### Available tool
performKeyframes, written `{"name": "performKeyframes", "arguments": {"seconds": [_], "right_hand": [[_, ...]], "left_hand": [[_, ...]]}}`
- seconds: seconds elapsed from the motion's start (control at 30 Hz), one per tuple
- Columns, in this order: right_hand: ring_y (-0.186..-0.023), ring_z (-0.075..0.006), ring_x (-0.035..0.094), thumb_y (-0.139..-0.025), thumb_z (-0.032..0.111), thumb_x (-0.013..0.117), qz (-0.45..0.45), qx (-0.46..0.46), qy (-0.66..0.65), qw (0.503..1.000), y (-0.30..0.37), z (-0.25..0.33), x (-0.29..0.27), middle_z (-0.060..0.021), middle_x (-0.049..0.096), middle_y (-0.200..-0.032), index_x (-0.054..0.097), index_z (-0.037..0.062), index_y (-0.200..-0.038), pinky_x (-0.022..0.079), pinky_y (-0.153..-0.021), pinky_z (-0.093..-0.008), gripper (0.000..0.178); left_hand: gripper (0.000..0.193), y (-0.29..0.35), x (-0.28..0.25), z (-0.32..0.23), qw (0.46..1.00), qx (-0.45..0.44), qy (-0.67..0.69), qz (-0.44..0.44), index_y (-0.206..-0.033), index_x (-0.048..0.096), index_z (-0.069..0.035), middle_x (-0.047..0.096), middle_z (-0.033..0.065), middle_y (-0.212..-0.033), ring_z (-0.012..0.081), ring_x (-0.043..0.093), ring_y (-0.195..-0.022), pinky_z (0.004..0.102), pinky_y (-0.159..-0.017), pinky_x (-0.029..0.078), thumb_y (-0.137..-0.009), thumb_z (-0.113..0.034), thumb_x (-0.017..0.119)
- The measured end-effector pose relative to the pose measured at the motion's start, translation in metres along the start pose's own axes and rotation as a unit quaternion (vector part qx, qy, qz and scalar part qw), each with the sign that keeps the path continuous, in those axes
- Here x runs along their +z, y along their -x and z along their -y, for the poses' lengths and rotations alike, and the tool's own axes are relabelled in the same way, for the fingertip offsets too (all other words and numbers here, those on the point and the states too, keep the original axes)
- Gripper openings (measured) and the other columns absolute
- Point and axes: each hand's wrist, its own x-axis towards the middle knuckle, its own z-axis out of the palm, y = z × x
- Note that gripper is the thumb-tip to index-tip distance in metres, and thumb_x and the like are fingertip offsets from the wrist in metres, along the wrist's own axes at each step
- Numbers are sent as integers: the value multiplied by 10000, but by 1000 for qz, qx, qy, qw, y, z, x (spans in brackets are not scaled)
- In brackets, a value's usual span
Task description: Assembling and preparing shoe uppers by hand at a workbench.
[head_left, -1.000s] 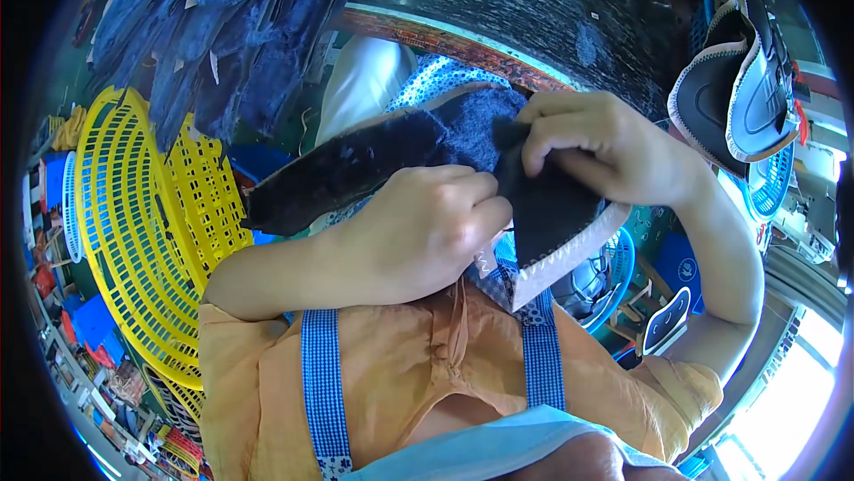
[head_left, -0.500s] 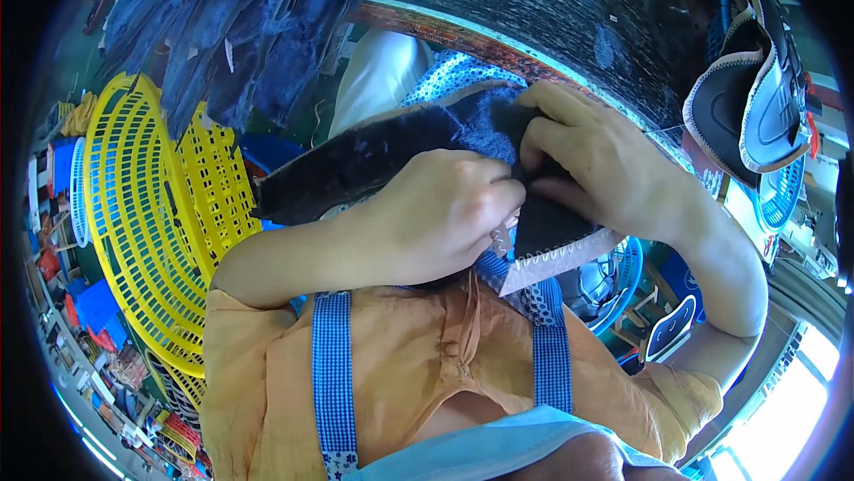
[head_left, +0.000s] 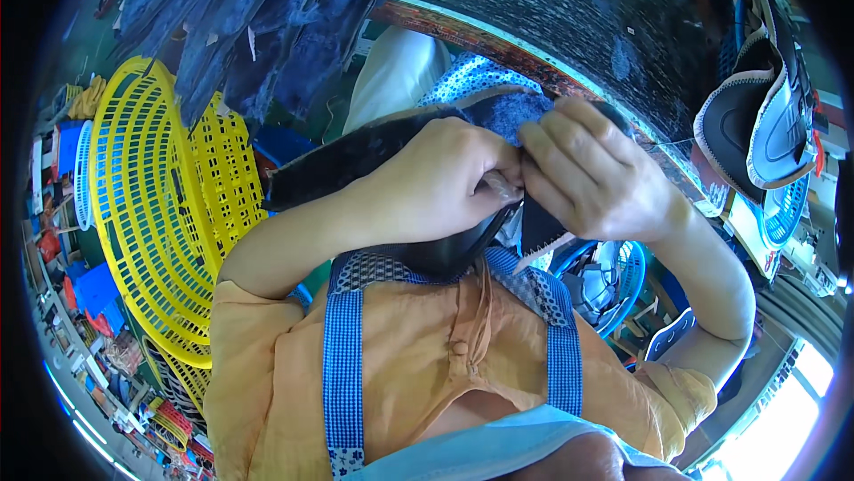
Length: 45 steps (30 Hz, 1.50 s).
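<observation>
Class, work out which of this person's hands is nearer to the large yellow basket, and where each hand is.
Left. The left hand is right of the large yellow basket, at the dark material; the right hand is farther right, beyond the left.

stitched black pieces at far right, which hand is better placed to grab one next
Right hand, probably: it is nearer the stitched black pieces; the left hand is farther across. Both hold the dark piece, so the right would have to let go.

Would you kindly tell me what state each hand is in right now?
Left hand: closed, gripping the dark piece.
Right hand: closed, fingers curled, gripping the dark piece too.
</observation>
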Motion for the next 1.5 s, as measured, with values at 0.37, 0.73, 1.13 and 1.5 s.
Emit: {"name": "performKeyframes", "arguments": {"seconds": [0.37,0.73,1.13,1.5], "right_hand": [[-970,-223,605,-627,156,757,-74,-89,91,989,4,-18,11,-79,621,-991,691,-2,-908,497,-870,-387,328],[-1061,-312,626,-880,224,680,74,209,-558,799,21,-45,37,-159,659,-1166,680,28,-1025,445,-970,-433,243],[-1036,-174,535,-974,277,604,-140,279,-738,598,23,28,87,-87,571,-1125,597,22,-1044,410,-939,-337,265],[-854,-299,578,-878,217,701,-14,109,-634,765,11,-9,51,-107,601,-867,628,10,-910,402,-854,-400,221]], "left_hand": [[114,5,-3,11,1000,-11,-8,-5,-792,682,7,678,134,-732,266,690,-687,322,-626,521,-760,-88,736],[90,14,-3,17,997,50,36,-55,-791,664,-1,637,107,-702,258,650,-644,340,-586,490,-759,-45,736],[194,21,-3,4,995,84,-16,-54,-762,573,-12,536,73,-699,220,549,-591,336,-533,400,-698,44,746],[41,33,-8,33,976,-78,167,-112,-903,690,12,720,65,-879,105,651,-834,249,-750,494,-866,4,704]]}}
